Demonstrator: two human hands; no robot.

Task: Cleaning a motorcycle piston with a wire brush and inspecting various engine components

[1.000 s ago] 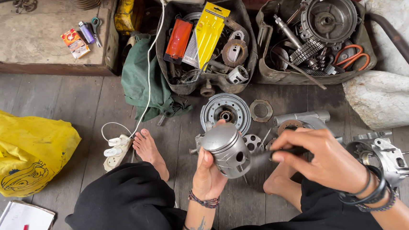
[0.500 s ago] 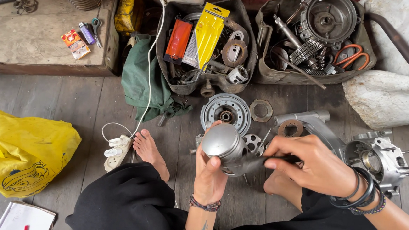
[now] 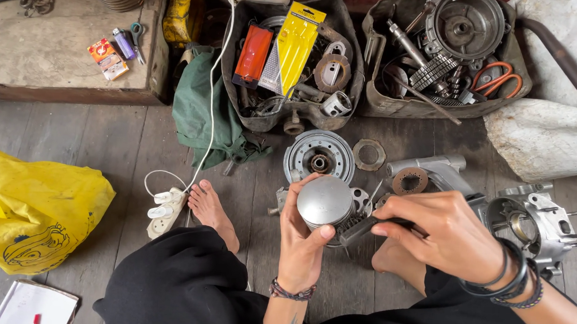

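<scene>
Here, close to the camera, a seated person's left hand grasps a grey metal piston, its domed top now turned up toward the lens rather than its side as a moment ago. The right hand is clenched on a dark tool, possibly pliers, its tip now pressed against the piston's lower edge. Beyond them on the wooden floor lie a round hub and an engine casing; farther off, two bins of parts.
</scene>
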